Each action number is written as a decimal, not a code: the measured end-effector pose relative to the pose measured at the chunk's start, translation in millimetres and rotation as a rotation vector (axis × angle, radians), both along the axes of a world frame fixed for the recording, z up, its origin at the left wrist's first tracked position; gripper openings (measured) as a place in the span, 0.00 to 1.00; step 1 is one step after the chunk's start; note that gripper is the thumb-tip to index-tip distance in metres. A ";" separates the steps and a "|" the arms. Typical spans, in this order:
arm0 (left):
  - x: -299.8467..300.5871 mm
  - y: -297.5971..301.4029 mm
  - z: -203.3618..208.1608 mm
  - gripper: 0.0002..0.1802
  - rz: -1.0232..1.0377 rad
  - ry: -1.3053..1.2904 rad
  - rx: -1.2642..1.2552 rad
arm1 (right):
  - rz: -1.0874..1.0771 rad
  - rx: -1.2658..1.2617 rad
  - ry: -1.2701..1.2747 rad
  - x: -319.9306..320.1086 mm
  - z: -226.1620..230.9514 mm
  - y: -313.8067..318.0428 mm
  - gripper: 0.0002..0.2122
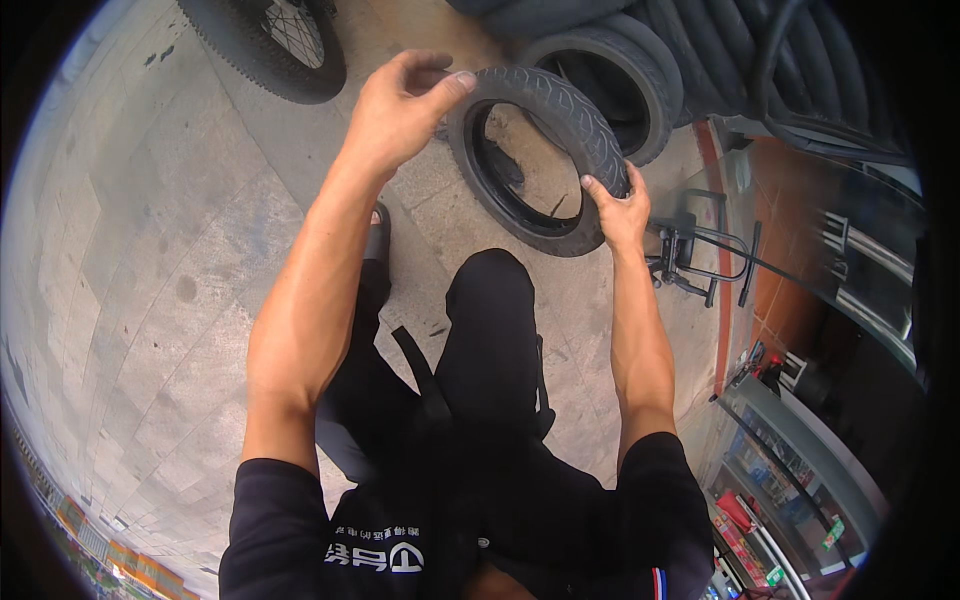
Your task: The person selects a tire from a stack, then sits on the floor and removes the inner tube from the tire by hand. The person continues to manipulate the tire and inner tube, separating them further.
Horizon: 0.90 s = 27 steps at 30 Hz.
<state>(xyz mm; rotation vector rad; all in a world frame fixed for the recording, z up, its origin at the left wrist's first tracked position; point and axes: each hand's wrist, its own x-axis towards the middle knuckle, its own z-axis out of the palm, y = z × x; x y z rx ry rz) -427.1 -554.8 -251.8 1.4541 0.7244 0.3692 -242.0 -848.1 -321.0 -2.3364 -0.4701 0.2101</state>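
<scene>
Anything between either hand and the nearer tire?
Nothing visible. The right hand already grips the nearer tire by its right side. The left hand is open at its upper-left edge, thumb contact unclear, with no object between. The other tires lie beyond it.

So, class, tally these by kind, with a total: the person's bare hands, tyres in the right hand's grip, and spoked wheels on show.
Bare hands: 2 (left hand, right hand)
Gripped tyre: 1
Spoked wheel: 1
Total: 4
</scene>
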 end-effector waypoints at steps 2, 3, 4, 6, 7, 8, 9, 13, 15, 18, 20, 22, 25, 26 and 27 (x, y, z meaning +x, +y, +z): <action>-12.3 15.7 6.2 0.36 0.111 0.042 0.151 | -0.020 0.172 0.148 10.9 -2.8 0.2 0.42; -16.2 19.7 9.7 0.36 0.170 0.062 0.222 | -0.030 0.215 0.169 16.0 -2.8 0.9 0.42; -18.5 21.9 13.5 0.35 0.192 0.017 0.266 | -0.007 0.251 0.172 21.8 -0.4 0.7 0.43; -22.4 19.2 20.0 0.36 0.159 -0.074 0.102 | 0.043 0.254 0.095 33.8 8.8 0.3 0.42; -24.0 16.0 22.5 0.37 0.137 -0.112 0.012 | 0.060 0.257 0.067 40.3 15.5 -1.0 0.42; -30.6 7.3 24.0 0.35 0.167 -0.187 0.373 | 0.072 0.144 -0.054 47.7 21.7 -1.1 0.42; -35.3 1.2 25.9 0.35 0.144 -0.111 0.389 | 0.080 0.082 -0.126 55.5 27.4 -1.8 0.42; -42.9 -6.6 31.4 0.34 0.091 0.003 0.465 | 0.160 -0.095 -0.256 87.7 30.9 -1.4 0.41; -43.6 -7.3 34.6 0.34 0.107 -0.005 0.478 | 0.183 -0.143 -0.253 101.5 21.8 -0.7 0.41; -45.6 -11.8 39.9 0.33 0.169 -0.086 0.477 | 0.183 -0.197 -0.205 114.7 -1.1 -1.1 0.41; -47.2 -15.3 42.4 0.33 0.163 -0.051 0.448 | 0.183 -0.192 -0.194 123.9 -13.4 -2.1 0.42; -48.4 -16.2 43.8 0.31 0.156 -0.035 0.481 | 0.186 -0.189 -0.197 136.9 -20.1 0.1 0.43; -53.3 -17.1 43.5 0.30 0.118 0.019 0.505 | 0.220 -0.227 -0.214 154.2 -25.1 7.2 0.42; -54.6 -17.1 43.1 0.30 0.106 0.028 0.506 | 0.228 -0.240 -0.208 158.9 -26.4 12.0 0.42; -56.2 -17.1 42.7 0.30 0.089 0.053 0.501 | 0.232 -0.253 -0.199 162.6 -26.9 16.1 0.42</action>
